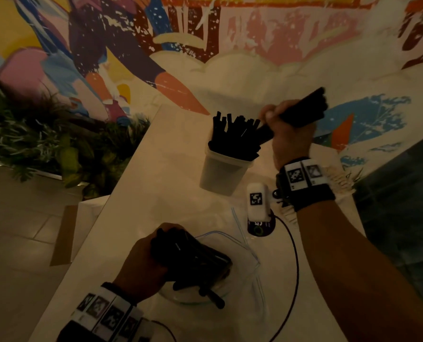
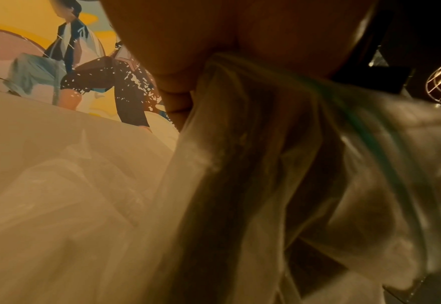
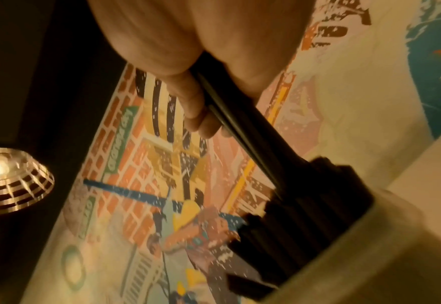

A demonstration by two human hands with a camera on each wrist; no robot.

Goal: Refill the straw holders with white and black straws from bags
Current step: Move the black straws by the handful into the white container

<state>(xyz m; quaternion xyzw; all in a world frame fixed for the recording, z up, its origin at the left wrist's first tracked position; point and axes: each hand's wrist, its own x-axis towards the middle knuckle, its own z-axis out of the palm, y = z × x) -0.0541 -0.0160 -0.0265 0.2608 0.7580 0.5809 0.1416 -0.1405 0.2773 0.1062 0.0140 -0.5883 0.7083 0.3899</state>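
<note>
A white straw holder [image 1: 220, 171] stands mid-table, packed with black straws [image 1: 235, 134]. My right hand [image 1: 289, 134] grips a bundle of black straws [image 1: 304, 108], tilted, its lower ends at the holder's mouth. In the right wrist view that bundle [image 3: 253, 123] runs from my fingers [image 3: 188, 98] down into the holder [image 3: 370, 246]. Near the front edge my left hand [image 1: 146, 257] grips a clear plastic bag [image 1: 242, 267] with black straws [image 1: 200, 257] inside; a few stick out toward me. The left wrist view is blurred, showing bag plastic [image 2: 266, 164] under my palm.
The white table [image 1: 161, 193] stands against a colourful mural wall [image 1: 230, 45]. Green plants [image 1: 32, 134] sit to the left, beyond the table's edge. A white wrist camera [image 1: 257, 201] with a black cable [image 1: 294, 267] hangs from my right forearm. A lamp [image 3: 9, 181] hangs overhead.
</note>
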